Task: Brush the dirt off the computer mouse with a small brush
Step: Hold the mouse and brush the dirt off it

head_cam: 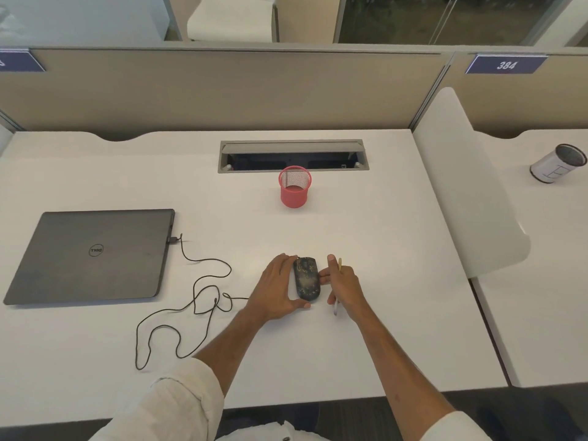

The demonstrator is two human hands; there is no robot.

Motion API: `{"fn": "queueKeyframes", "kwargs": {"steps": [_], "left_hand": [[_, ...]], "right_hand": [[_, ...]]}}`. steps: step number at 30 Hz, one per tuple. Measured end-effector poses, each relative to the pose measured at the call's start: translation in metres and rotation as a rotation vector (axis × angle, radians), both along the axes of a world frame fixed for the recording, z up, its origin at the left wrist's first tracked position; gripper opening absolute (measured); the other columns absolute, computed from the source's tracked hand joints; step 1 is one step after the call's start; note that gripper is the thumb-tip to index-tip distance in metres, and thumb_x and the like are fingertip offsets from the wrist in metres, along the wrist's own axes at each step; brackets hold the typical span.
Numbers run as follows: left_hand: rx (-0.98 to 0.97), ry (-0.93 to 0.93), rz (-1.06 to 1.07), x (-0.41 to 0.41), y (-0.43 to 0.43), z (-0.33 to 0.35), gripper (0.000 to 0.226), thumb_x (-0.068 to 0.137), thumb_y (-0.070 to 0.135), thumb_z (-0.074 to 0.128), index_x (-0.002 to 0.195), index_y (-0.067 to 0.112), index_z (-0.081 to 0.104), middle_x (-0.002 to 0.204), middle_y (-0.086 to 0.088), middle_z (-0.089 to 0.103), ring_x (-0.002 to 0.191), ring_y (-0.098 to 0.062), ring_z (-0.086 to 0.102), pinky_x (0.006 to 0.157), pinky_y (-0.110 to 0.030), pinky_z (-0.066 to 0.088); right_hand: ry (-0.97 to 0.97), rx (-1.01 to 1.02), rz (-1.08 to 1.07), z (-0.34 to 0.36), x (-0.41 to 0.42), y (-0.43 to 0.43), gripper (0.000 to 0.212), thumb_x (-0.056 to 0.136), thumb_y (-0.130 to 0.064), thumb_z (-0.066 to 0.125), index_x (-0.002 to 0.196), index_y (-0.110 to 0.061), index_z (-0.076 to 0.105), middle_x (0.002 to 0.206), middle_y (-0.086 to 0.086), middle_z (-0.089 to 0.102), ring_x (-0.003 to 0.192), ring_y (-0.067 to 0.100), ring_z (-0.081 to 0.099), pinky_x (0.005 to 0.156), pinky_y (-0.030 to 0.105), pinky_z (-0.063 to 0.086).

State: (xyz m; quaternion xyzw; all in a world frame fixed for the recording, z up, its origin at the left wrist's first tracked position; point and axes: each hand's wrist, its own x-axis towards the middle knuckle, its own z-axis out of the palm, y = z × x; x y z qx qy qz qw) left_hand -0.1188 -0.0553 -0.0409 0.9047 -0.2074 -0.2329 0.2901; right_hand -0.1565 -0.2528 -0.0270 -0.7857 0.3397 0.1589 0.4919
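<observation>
Sleeves: white rolled cuffs (pixel 178 405) are sitting at the bottom edge, both forearms reaching forward over the white desk (pixel 366 329).
Left hand: left hand (pixel 276 289) is lying flat-ish against the mouse's left side, fingers curling past its far end, thumb touching the near end; loosely bracing it, not clenched.
Mouse: dark computer mouse (pixel 306 278) is resting on the desk between the two hands, smudged with pale dirt.
Right hand: right hand (pixel 342 283) is closing around a thin brush (pixel 339 265), fingertips touching the mouse's right side.
Brush: handle is poking out above and below the fist; bristles too blurred to tell.
Cable: black cable (pixel 191 300) is looping left across the desk to the closed laptop (pixel 92 254).
Cup: red mesh cup (pixel 294 186) is standing upright farther back, well apart from the mouse.
</observation>
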Motion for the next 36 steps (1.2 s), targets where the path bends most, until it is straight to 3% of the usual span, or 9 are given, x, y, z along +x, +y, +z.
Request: {"fn": "queueKeyframes", "kwargs": {"steps": [6,11,14,19,25,32,36], "left_hand": [[-0.010,-0.012,-0.019,0.004,-0.002,0.002,0.125,0.073,0.058,0.097,0.168,0.012,0.031,0.165,-0.008,0.033,0.157,-0.026,0.032,0.129,-0.032,0.024],[-0.016,0.026,-0.027,0.000,-0.003,0.005,0.125,0.074,0.053,0.099,0.168,0.014,0.027,0.170,-0.008,0.031,0.163,-0.027,0.023,0.134,-0.037,0.021],[-0.034,0.047,-0.029,-0.006,-0.003,0.008,0.124,0.076,0.048,0.098,0.170,0.013,0.025,0.172,-0.006,0.032,0.165,-0.027,0.022,0.135,-0.042,0.022],[-0.030,-0.006,-0.032,-0.021,-0.002,0.011,0.125,0.082,0.047,0.095,0.173,0.010,0.018,0.177,-0.005,0.024,0.169,-0.025,0.011,0.135,-0.033,0.012],[-0.044,-0.018,-0.021,-0.048,0.003,0.021,0.128,0.079,0.048,0.097,0.173,0.011,0.018,0.176,-0.007,0.025,0.167,-0.026,0.016,0.136,-0.037,0.017],[-0.078,-0.048,0.003,-0.084,0.009,0.030,0.126,0.077,0.052,0.097,0.171,0.013,0.023,0.171,-0.007,0.030,0.161,-0.024,0.024,0.132,-0.036,0.023],[-0.108,-0.076,0.024,-0.102,0.012,0.036,0.121,0.076,0.053,0.097,0.168,0.016,0.028,0.167,-0.003,0.034,0.156,-0.022,0.029,0.130,-0.035,0.028]], "right_hand": [[-0.021,0.016,0.020,0.000,-0.001,0.002,0.072,0.116,-0.059,0.030,0.110,-0.009,0.082,0.105,0.004,0.085,0.052,0.027,0.065,0.087,0.044,0.063],[-0.017,0.020,0.008,0.000,-0.005,-0.001,0.071,0.115,-0.060,0.032,0.103,-0.011,0.083,0.099,0.003,0.085,0.050,0.027,0.066,0.073,0.034,0.058],[-0.029,0.022,-0.004,0.001,-0.011,-0.002,0.071,0.115,-0.060,0.032,0.100,-0.012,0.083,0.096,0.003,0.085,0.049,0.027,0.065,0.074,0.037,0.061],[-0.069,0.013,-0.013,0.005,-0.023,0.002,0.073,0.116,-0.059,0.032,0.098,-0.010,0.083,0.097,0.003,0.085,0.044,0.021,0.062,0.068,0.034,0.058],[-0.095,0.047,-0.012,0.015,-0.046,0.003,0.075,0.116,-0.059,0.031,0.096,-0.010,0.084,0.095,0.002,0.085,0.046,0.025,0.062,0.076,0.038,0.060],[-0.114,0.101,-0.019,0.027,-0.078,0.004,0.075,0.116,-0.059,0.031,0.096,-0.011,0.085,0.092,0.002,0.086,0.040,0.020,0.060,0.063,0.030,0.050],[-0.129,0.170,-0.016,0.030,-0.093,-0.001,0.074,0.116,-0.059,0.032,0.097,-0.012,0.086,0.093,0.003,0.087,0.043,0.021,0.058,0.064,0.031,0.053]]}}
